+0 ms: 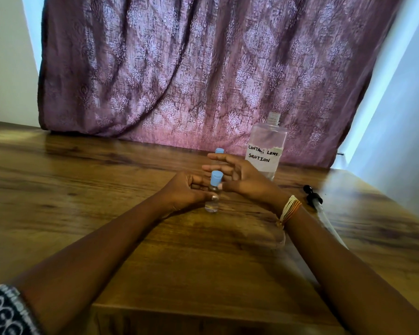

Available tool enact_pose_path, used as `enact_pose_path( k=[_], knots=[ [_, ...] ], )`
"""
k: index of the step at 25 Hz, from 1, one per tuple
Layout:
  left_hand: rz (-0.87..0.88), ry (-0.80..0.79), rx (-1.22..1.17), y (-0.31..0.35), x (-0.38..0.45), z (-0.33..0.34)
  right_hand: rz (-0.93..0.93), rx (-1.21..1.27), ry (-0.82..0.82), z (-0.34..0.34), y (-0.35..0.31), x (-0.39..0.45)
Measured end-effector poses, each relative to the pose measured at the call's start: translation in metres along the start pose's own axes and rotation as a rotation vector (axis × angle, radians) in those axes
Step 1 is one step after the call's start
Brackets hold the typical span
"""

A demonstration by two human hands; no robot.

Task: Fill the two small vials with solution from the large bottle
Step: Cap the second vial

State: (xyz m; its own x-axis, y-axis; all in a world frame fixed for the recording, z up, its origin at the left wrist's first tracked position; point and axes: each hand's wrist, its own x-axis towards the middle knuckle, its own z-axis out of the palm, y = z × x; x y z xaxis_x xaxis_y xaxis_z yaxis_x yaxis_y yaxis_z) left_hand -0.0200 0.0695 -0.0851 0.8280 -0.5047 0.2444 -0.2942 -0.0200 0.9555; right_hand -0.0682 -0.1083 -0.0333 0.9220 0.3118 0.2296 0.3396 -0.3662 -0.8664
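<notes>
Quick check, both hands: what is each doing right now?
Left hand: closed around the near vial, which stands on the table.
Right hand: fingers spread open beside the vial's blue cap; whether they touch it cannot be told.

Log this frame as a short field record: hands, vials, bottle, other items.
left hand: grips near vial's body
right hand: fingers spread beside the cap
near vial: upright, blue cap on, clear liquid inside
far vial: blue cap visible, mostly hidden
large bottle: uncapped, labelled contact lens solution
dropper: lying on table, right side
</notes>
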Motion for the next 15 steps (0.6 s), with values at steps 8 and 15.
enact_pose_path(
  k=[8,15],
  knots=[
    [0.003,0.003,-0.009,0.002,-0.003,0.001,0.016,0.011,0.019,0.000,-0.002,-0.001],
    [0.011,-0.018,0.006,0.002,-0.002,0.001,-0.035,-0.081,0.078,0.007,-0.003,0.000]
  ],
)
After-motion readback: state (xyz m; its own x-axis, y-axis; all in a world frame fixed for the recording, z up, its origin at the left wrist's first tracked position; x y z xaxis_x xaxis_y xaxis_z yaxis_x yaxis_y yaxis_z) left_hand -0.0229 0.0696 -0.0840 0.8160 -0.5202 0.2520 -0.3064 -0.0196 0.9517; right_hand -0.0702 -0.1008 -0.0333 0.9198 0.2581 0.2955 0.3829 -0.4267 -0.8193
